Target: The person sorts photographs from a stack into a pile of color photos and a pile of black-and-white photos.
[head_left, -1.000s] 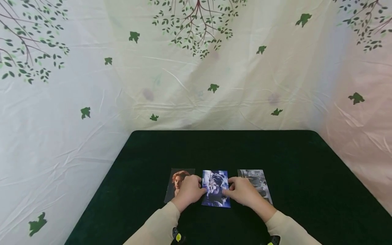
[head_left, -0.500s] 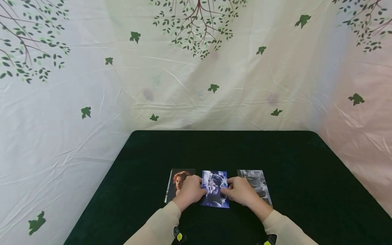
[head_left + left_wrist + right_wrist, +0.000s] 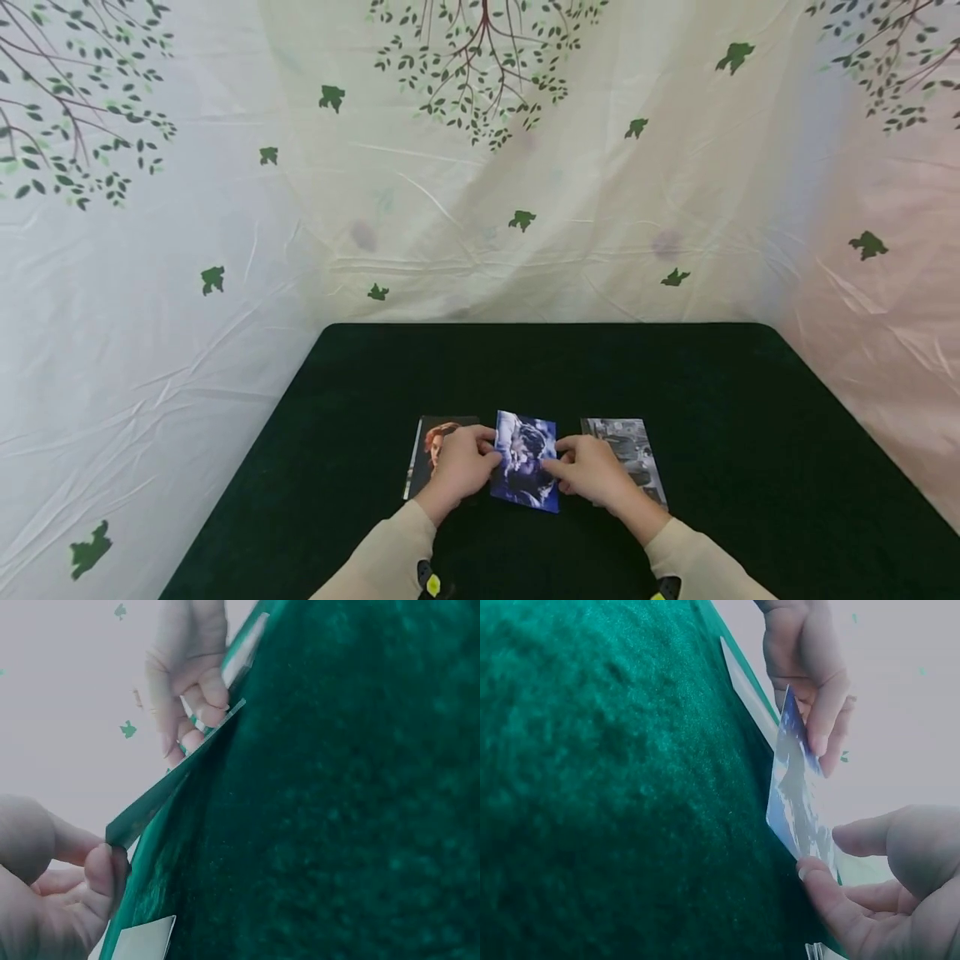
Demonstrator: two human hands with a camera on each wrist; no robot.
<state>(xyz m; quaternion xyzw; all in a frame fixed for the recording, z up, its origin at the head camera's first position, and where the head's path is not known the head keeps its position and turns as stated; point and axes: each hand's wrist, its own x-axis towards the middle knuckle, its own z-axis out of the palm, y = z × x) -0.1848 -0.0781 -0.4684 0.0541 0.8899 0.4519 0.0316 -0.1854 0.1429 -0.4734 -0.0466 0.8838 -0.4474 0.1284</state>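
Three photo cards lie in a row near the front of the dark green velvet table (image 3: 540, 367). My left hand (image 3: 480, 460) and right hand (image 3: 567, 469) pinch the side edges of the middle blue card (image 3: 527, 462), which is raised and tilted off the cloth. The right wrist view shows the blue card (image 3: 799, 802) standing clear of the velvet, between my right hand (image 3: 832, 862) and my left hand (image 3: 814, 727). In the left wrist view the card (image 3: 172, 787) appears edge-on, with my left hand (image 3: 105, 866) on its near end. A red-haired portrait card (image 3: 429, 446) lies left, partly under my left hand.
A greyscale card (image 3: 633, 450) lies to the right, partly under my right hand. A white cloth (image 3: 480, 208) printed with green leaves hangs behind and beside the table. The far half of the velvet carries nothing.
The blue card, flat on the table a second ago, now has its edges lifted and sits tilted between both hands. The hands have closed in slightly; the side cards have not moved.
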